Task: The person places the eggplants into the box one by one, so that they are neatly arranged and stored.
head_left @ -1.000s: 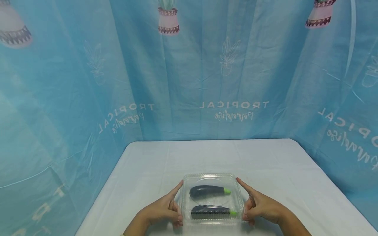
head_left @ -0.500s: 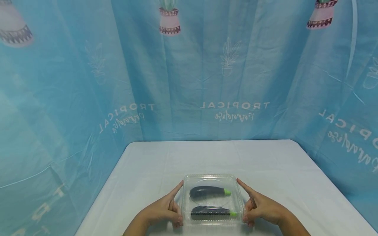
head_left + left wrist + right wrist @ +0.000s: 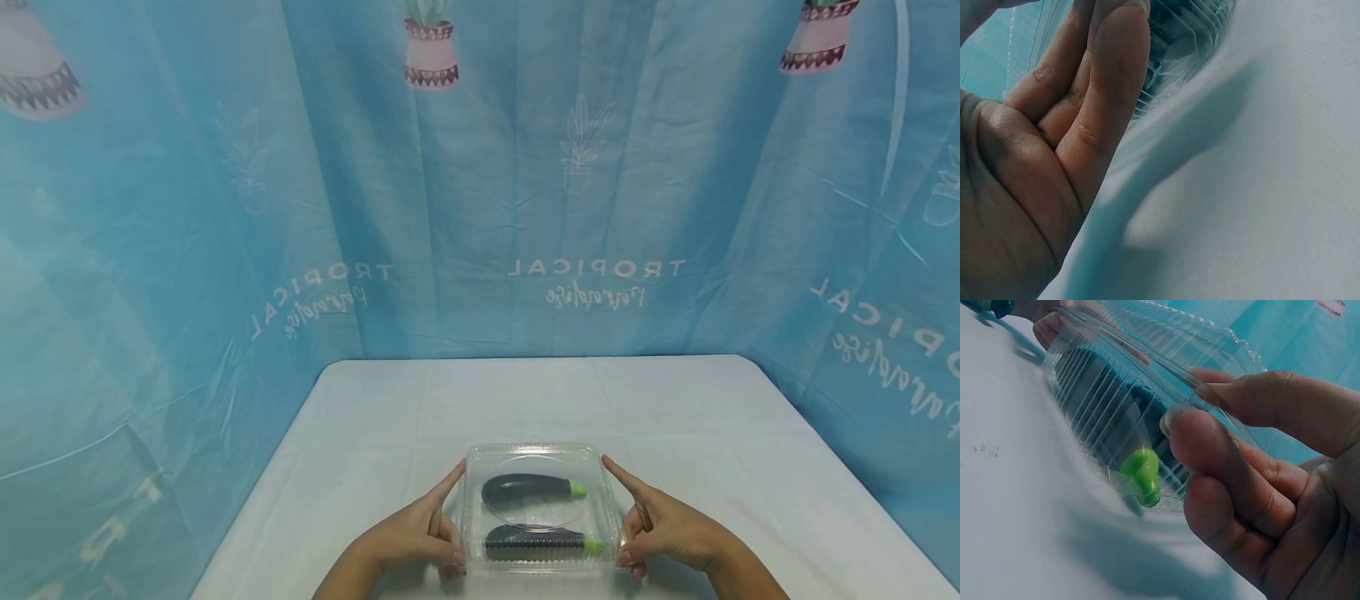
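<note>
A clear plastic clamshell container [image 3: 535,454] with ribbed sides lies level at the near middle of the table, its lid down. Through the lid show two dark eggplants, the far eggplant [image 3: 525,489] and the near eggplant [image 3: 534,543], both with bright green stem ends pointing right. My left hand [image 3: 412,529] holds the container's left edge, thumb near the front corner and index finger stretched to the back corner. On the opposite edge, my right hand [image 3: 667,525] mirrors that hold. The right wrist view shows its thumb and fingers pinching the rim, with a green stem [image 3: 1141,477] behind the wall.
White cloth covers the table [image 3: 540,400], which has rounded far corners. A blue printed curtain [image 3: 480,208] hangs behind it and along both sides, close to the table's edges.
</note>
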{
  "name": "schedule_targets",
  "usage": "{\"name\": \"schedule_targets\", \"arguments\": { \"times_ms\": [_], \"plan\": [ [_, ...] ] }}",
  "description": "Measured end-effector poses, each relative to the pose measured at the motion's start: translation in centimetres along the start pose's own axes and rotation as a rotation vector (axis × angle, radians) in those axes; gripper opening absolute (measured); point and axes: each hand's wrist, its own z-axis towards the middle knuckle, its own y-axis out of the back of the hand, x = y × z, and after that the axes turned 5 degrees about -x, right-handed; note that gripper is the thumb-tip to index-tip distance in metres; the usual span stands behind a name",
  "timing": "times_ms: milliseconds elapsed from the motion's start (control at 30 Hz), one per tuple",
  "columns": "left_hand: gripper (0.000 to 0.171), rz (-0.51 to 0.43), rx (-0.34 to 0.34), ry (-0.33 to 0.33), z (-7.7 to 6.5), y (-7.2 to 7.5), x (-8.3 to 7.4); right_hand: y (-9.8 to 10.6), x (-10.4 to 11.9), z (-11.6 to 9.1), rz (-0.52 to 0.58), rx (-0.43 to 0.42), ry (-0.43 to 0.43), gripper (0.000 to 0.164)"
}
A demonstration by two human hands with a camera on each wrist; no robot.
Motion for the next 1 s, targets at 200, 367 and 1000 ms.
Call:
{"name": "schedule_targets", "arguments": {
  "times_ms": [200, 367, 1000],
  "plan": [
    [0.127, -0.001, 0.000, 0.005, 0.02, 0.10, 0.11, 0.09, -0.06, 0.00, 0.019, 0.011, -0.006, 0.125],
    [0.128, 0.017, -0.021, 0.010, 0.05, 0.00, 0.14, 0.11, -0.03, 0.00, 0.033, 0.024, -0.004, 0.125],
    [0.124, 0.005, 0.001, -0.003, 0.09, 0.40, 0.09, 0.21, -0.08, 0.08, -0.006, 0.005, 0.003, 0.125]
  ]
}}
